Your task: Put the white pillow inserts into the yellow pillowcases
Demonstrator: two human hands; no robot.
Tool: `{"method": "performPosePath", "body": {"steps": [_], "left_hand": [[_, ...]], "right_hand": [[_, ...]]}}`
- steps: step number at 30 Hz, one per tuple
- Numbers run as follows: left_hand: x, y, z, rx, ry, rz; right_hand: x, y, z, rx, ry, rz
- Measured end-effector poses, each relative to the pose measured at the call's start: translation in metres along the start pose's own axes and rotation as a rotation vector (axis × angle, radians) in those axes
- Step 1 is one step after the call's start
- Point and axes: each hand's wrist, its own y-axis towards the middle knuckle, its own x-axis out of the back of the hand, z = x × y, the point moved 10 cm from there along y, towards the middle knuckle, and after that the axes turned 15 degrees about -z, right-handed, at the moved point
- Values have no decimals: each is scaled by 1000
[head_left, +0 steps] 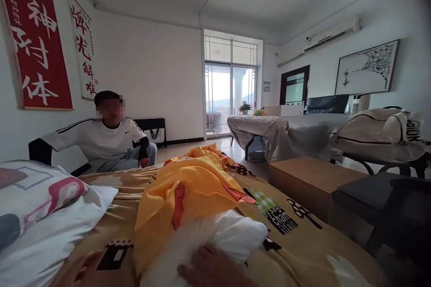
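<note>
A white pillow (235,233) lies at the near edge of the bed, its far part meeting a yellow pillowcase (198,175). Whether the pillow is inside the case or only against it, I cannot tell. My right hand (210,263) is on top of the pillow, fingers curled into the soft fabric and thumb to the left. At the bottom left, my left hand (82,269) shows blurred over the patterned bedsheet (296,237), its fingers smeared. The pillowcase spreads loosely across the sheet, with orange-red printed patches.
Another pillow (67,215) in a patterned cover lies on the left. A person (104,139) in a white shirt sits beyond the bed. To the right stand a cardboard box (313,175), a dark chair (370,197), a white bag (373,132) and a plastic-covered table (286,128).
</note>
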Motion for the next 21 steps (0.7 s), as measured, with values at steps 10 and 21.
{"method": "performPosePath", "body": {"steps": [10,21], "left_hand": [[-99,-50,-135,-419,20,262],[-39,-57,-100,-181,-1,241]], "right_hand": [[60,-38,-117,-601,221,166],[23,-128,-180,-847,-8,134]]}}
